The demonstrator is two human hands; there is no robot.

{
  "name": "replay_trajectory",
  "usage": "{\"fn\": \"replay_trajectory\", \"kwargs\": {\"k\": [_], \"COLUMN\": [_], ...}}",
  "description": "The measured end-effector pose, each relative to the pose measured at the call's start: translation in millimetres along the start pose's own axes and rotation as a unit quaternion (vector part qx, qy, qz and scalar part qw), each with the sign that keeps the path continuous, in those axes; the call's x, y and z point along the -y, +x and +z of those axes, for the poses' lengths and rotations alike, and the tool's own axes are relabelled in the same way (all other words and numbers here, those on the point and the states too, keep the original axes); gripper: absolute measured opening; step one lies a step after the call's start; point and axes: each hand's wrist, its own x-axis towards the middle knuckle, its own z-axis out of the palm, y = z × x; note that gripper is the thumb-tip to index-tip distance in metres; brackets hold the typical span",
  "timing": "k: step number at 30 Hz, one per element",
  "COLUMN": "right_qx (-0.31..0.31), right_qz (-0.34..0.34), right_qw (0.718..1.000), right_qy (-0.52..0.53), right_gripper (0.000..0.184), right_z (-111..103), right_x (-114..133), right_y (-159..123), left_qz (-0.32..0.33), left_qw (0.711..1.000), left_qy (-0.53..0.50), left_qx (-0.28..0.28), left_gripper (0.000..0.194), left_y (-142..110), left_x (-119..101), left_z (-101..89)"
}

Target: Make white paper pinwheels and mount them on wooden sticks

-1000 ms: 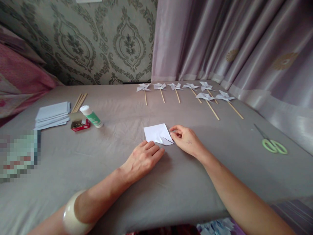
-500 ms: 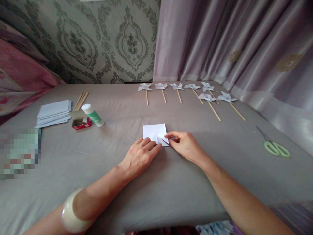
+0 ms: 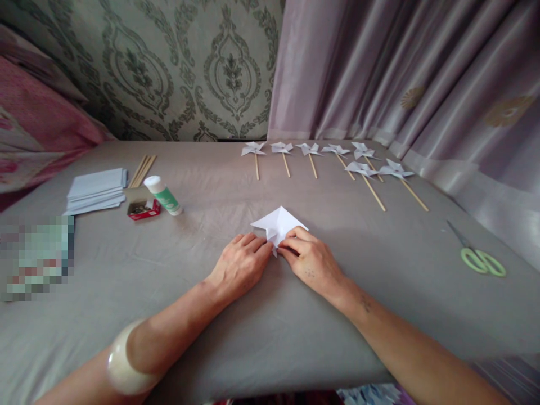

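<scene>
A white paper square with slit corners lies turned point-up at the middle of the table, its near part folded inward. My left hand presses on its near left side, with the fingers closed at the folded edge. From the other side, my right hand pinches the paper near its lower point between thumb and fingers. Both hands rest low, close to the cloth, with their fingertips almost meeting. The fingers hide the paper's near edges.
Several white paper pinwheels on sticks lie along the back right. Green-handled scissors rest at the right. Toward the left are a glue stick, a small red box, wooden sticks and a paper stack. Grey cloth covers the table.
The paper has turned from square-on to point-up, and its near part is now folded in. My right hand has shifted slightly nearer and pinches lower on the paper. The camera view has shifted slightly.
</scene>
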Motion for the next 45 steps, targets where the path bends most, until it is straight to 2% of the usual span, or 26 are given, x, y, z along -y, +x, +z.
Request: {"fn": "replay_trajectory", "kwargs": {"k": [4,7,11,18,23,28,34,45], "right_qx": [0.003,0.004,0.006,-0.026,-0.056,-0.059,-0.064,-0.082], "right_qz": [0.006,0.013,0.016,0.033,0.062,0.104,0.162,0.179], "right_qw": [1.0,1.0,0.999,0.996,0.993,0.989,0.979,0.974], "right_qy": [0.009,0.017,0.029,0.074,0.089,0.093,0.104,0.111], "right_gripper": [0.013,0.014,0.016,0.016,0.016,0.013,0.014,0.018], "right_z": [3,3,3,10,12,12,15,15], "right_x": [2,1,-1,-9,-9,-6,-7,-7], "right_y": [0,0,-1,2,4,6,9,13], "left_qz": [-0.02,-0.03,-0.002,0.066,0.066,0.056,0.052,0.045], "left_qw": [1.0,0.999,0.998,0.996,0.996,0.996,0.997,0.998], "left_qy": [-0.011,-0.015,-0.029,-0.047,-0.059,-0.064,-0.052,-0.031], "left_qx": [-0.003,-0.031,-0.062,-0.035,-0.023,-0.011,-0.025,-0.036], "left_gripper": [0.025,0.024,0.025,0.028,0.028,0.027,0.028,0.029], "left_y": [0,0,0,2,4,6,10,16], "left_x": [0,1,1,0,0,0,-1,-3], "left_z": [0.3,0.7,0.9,2.4,0.4,2.7,5.3,6.4]}}
